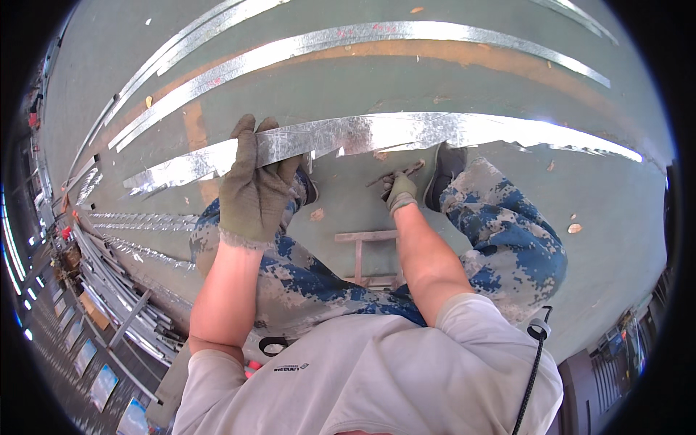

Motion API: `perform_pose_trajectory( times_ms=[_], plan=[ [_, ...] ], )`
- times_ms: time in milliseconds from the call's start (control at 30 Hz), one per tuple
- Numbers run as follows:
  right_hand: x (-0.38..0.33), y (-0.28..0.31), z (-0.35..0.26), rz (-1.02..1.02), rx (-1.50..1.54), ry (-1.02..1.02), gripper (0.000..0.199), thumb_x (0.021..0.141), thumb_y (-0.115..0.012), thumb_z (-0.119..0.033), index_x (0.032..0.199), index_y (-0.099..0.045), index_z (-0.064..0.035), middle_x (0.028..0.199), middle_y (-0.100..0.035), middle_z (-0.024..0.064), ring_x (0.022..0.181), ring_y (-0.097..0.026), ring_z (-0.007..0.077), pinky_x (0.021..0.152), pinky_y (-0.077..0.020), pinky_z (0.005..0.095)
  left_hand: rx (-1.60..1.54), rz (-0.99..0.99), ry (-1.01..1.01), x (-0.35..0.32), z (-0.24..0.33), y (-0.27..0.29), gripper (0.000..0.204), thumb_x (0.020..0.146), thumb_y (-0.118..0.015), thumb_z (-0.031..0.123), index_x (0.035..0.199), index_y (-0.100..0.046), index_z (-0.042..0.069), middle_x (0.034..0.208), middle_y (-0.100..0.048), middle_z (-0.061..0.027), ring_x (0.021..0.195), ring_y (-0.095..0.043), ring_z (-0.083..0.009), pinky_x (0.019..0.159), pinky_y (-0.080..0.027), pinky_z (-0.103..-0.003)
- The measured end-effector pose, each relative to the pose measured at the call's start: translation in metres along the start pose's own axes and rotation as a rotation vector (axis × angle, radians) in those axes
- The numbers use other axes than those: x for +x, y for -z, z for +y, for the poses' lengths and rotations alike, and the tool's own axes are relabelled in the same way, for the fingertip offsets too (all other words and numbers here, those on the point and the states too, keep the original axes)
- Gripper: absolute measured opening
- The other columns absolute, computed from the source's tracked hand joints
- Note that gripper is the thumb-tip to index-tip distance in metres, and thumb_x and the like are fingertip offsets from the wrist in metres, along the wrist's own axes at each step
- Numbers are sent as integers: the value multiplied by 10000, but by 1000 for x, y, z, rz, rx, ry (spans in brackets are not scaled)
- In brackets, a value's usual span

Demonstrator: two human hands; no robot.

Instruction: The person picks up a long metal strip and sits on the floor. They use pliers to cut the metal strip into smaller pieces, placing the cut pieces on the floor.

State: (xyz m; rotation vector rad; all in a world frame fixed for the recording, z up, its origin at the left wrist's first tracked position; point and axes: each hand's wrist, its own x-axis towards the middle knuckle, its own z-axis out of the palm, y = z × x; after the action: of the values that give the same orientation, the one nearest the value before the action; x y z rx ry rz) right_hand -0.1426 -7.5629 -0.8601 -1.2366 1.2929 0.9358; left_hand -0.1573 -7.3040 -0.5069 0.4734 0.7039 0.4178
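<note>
A long shiny metal strip [428,132] with a jagged near edge spans the space in front of me, above the floor. My left hand [254,188], in an olive work glove, grips it toward its left end, with fingers reaching past the far edge. Between my shoes, my gloved right hand [400,190] is closed around a slim, rusty-brown tool [413,169]. Its grip is covered by the glove, and I cannot make out its exact kind. The tool is on the near side of the strip, apart from it.
Beyond lie more long metal strips [428,30] on the green-grey floor [616,217]. Perforated metal lengths [145,222] are at the left, near a pile of metal bars [130,290]. A low metal-framed stool [358,254] shows between my legs. Dry leaves [575,228] are scattered about.
</note>
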Motion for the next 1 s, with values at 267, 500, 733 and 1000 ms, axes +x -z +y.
perform_pose_trajectory(
  times_ms=[267, 500, 733, 1000],
  plan=[
    [-128, -2, -80, -405, -105, 103, 260, 1017, -602, -321, 1093, -646, -77, 926, -682, 67, 825, -689, 242, 690, -568, 439, -18, -6, -69, 1, -1, 5, 284, 1054, -545, 178, 1315, -563, 65, 1238, -654, -119, 1108, -673, -277, 966, -607, -460],
    [-276, 26, -87, -789, -52, 180, 223, 989, -665, -228, 1114, -662, -43, 1106, -708, 79, 928, -701, 242, 781, -602, 424, -129, 23, -77, 8, -4, 7, 201, 1042, -560, 149, 1214, -592, 50, 1157, -673, -136, 1080, -681, -278, 967, -608, -513],
    [-354, 64, -79, -815, -253, 398, 215, 995, -662, -153, 1192, -652, -67, 1226, -666, 64, 979, -680, 219, 767, -594, 382, -101, 57, -68, -3, 1, -5, 197, 1040, -565, 162, 1199, -605, 54, 1153, -673, -139, 1056, -689, -280, 948, -622, -507],
    [-367, 65, -85, -558, -589, 571, 340, 997, -674, -352, 1199, -666, -78, 1083, -667, 16, 933, -649, 152, 728, -557, 306, -81, 44, -54, -6, 0, -2, 192, 1029, -582, 163, 1183, -614, 53, 1159, -672, -131, 1061, -687, -269, 946, -627, -499]
  ],
)
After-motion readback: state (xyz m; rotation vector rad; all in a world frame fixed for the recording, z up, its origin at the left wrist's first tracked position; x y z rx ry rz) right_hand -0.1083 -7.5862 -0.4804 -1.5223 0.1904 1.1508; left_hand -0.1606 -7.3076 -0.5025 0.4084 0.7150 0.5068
